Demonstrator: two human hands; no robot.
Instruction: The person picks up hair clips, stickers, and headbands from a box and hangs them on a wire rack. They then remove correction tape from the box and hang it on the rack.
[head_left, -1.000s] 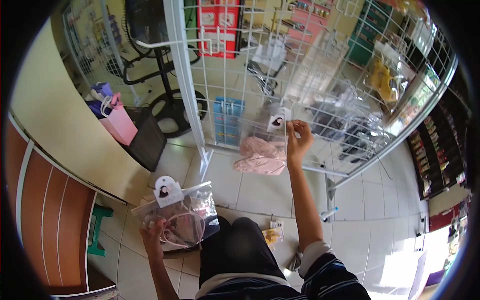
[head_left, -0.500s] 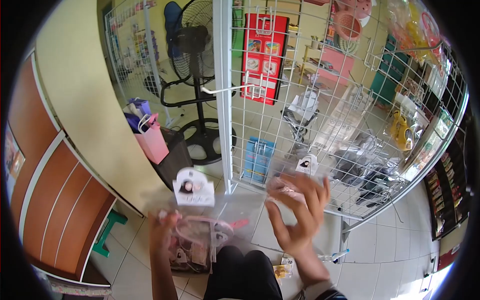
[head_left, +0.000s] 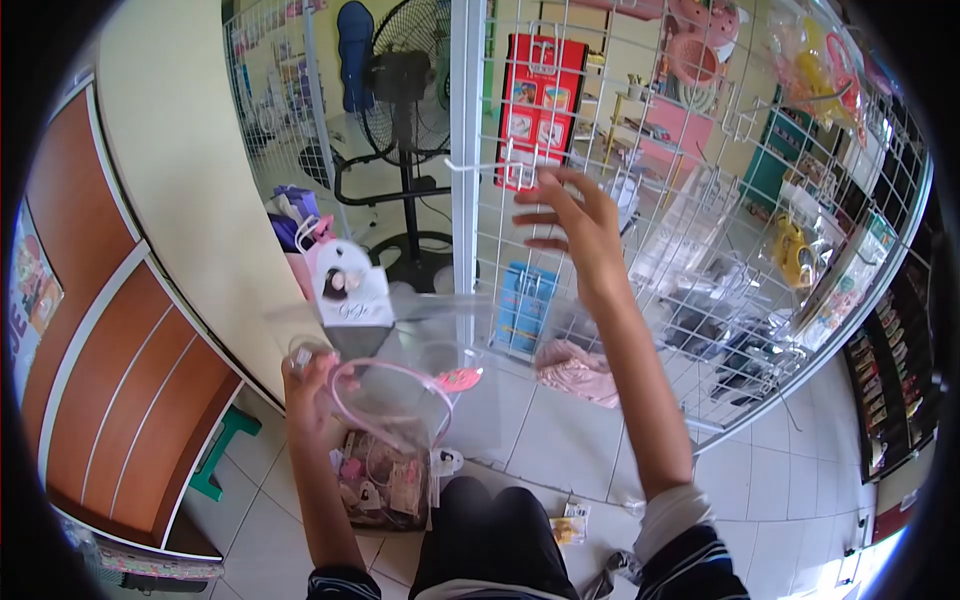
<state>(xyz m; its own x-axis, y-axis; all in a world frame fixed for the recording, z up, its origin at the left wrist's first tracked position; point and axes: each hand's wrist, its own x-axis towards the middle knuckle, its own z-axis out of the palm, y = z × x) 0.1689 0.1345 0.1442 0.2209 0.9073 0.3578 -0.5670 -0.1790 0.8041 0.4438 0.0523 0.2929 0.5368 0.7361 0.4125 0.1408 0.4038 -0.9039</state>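
Observation:
My left hand (head_left: pixel 312 382) is closed on clear plastic packs with a white header card (head_left: pixel 352 290). A pink headband (head_left: pixel 345 400) and a coral-pink piece (head_left: pixel 458 379) show through the plastic. My right hand (head_left: pixel 580 225) is raised at the white wire grid (head_left: pixel 640 180), fingers apart, with fingertips right by the base of a metal hook (head_left: pixel 480 168). Behind those fingers hangs a red package (head_left: pixel 545 100). Below my right forearm is a bundle of pale pink fabric (head_left: pixel 578 372) by the lower grid.
At my knees stands a box (head_left: pixel 385 480) of packaged accessories. A blue package (head_left: pixel 524 305) and yellow item (head_left: pixel 792 250) hang on the grid. Behind it are a black fan (head_left: pixel 400 90) and gift bags (head_left: pixel 297 215). A brown counter (head_left: pixel 130 380) and green stool (head_left: pixel 222 450) are at left.
My right hand has risen from low before the grid to the hook. The packs in my left hand have shifted left and up, with their header card higher. The view has turned slightly.

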